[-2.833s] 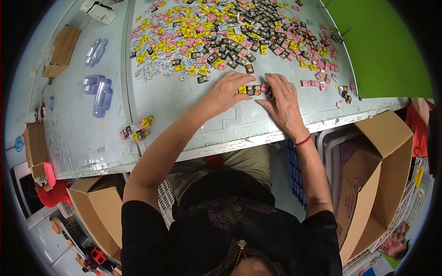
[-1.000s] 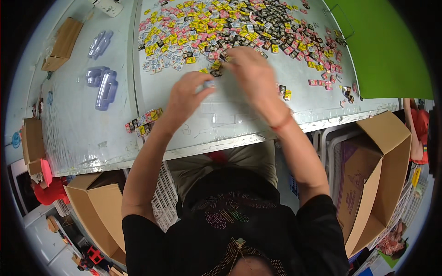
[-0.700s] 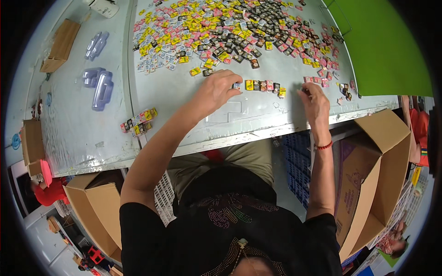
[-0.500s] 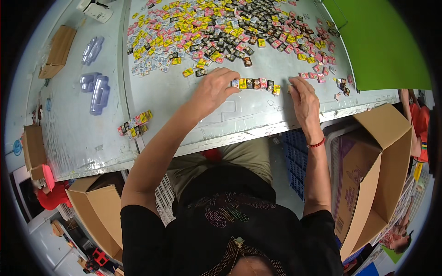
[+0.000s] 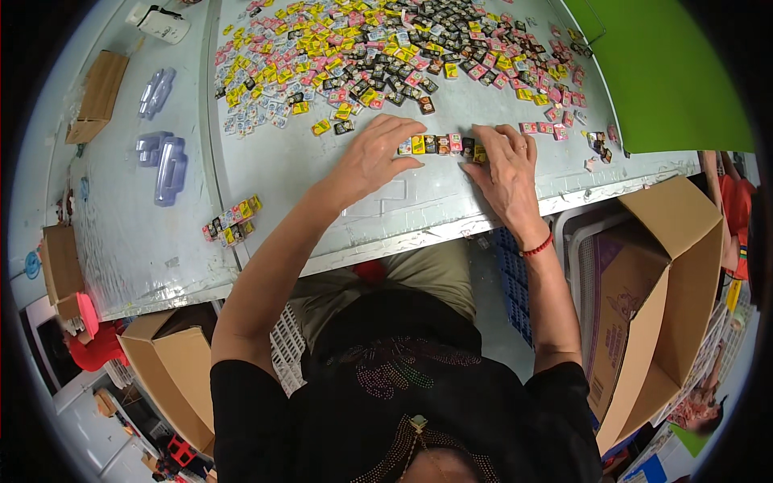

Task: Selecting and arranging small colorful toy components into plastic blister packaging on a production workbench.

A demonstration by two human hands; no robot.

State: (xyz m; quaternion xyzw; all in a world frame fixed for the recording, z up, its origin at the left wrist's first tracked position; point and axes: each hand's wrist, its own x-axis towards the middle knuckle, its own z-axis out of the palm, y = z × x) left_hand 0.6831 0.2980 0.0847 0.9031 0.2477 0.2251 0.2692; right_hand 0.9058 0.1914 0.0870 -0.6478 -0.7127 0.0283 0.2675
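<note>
A short row of small printed boxes (image 5: 430, 145), in white, yellow, black, brown and pink, lies on the table in front of me. At its left end is my left hand (image 5: 374, 157), open, thumb and forefinger spread apart and nothing held. My right hand (image 5: 507, 169) is closed over the right end, with thumb and fingers on either side of a black box and a yellow box (image 5: 480, 153). Its fingers partly hide those two. A clear plastic tray (image 5: 394, 193), hard to make out, lies nearer the table edge.
A large heap of similar boxes (image 5: 386, 64) covers the far table. Small stacked rows (image 5: 233, 219) lie at left, near clear blister trays (image 5: 171, 171), a carton (image 5: 97, 97) and a white bottle (image 5: 165, 24). A green panel (image 5: 668, 80) borders the right. Open cartons (image 5: 644, 322) stand below the table.
My right hand has moved left from beside the row onto its right end. The end boxes now sit straighter against the others. My left hand's fingers have drawn slightly off the left end.
</note>
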